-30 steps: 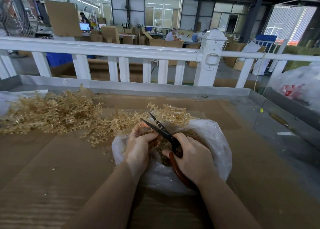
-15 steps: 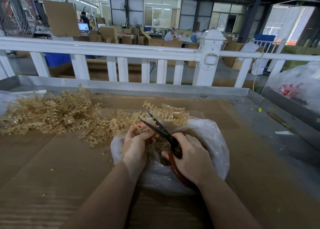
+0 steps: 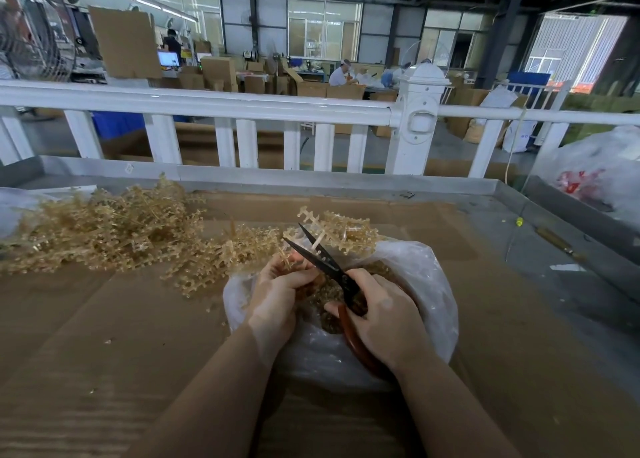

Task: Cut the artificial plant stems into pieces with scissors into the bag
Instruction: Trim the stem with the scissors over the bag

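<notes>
Matt brown cardboard sheet (image 3: pixel 104 336); thin glossy plastic bag (image 3: pixel 426 284); dark metal scissors (image 3: pixel 320 258) with glossy reddish handles; plastic stems (image 3: pixel 104 229).

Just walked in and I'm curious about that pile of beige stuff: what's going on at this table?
A person is cutting artificial plant stems into a clear plastic bag. The left hand holds a beige stem over the bag's mouth, and the right hand grips red-handled scissors, their blades open around the stem. Cut pieces already lie in the bag. A large pile of uncut stems waits on the cardboard to the left.
</notes>
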`<state>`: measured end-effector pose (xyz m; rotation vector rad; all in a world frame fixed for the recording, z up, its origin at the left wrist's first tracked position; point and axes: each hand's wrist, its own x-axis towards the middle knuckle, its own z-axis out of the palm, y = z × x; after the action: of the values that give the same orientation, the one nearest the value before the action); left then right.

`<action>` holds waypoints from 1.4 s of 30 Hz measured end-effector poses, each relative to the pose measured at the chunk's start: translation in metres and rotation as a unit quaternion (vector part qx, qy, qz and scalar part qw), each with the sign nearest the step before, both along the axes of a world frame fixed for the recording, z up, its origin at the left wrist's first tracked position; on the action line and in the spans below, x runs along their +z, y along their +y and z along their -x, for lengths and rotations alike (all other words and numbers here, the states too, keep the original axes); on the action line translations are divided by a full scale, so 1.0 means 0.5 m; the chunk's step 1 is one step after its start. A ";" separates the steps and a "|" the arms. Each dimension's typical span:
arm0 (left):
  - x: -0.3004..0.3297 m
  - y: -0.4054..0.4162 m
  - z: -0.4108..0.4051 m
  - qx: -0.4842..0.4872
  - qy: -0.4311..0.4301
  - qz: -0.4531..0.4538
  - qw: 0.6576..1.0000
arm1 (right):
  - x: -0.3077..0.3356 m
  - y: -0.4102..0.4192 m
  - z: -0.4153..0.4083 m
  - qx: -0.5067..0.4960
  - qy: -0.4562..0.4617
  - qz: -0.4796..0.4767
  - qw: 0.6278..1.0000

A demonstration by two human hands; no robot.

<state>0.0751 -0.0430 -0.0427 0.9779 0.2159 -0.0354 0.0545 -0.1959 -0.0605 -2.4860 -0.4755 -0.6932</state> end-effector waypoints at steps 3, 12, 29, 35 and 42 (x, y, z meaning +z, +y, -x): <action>-0.003 0.002 -0.002 -0.006 0.000 -0.004 1.000 | -0.001 0.001 -0.002 -0.005 0.002 0.017 1.000; -0.017 0.002 -0.011 0.002 -0.025 0.009 1.000 | 0.002 0.001 -0.003 -0.008 0.005 0.037 0.999; 0.002 0.003 -0.003 -0.018 -0.036 -0.003 0.999 | 0.003 0.002 0.000 0.023 -0.003 -0.001 1.000; 0.004 0.003 -0.003 -0.010 -0.032 0.005 0.999 | 0.005 0.004 0.004 0.011 -0.012 -0.002 1.000; -0.004 0.000 0.010 0.023 -0.054 0.043 0.997 | 0.003 -0.001 0.010 -0.033 -0.020 0.005 0.999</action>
<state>0.0699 -0.0430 -0.0448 0.8869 0.1375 0.0499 0.0495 -0.1966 -0.0590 -2.5105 -0.4141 -0.7699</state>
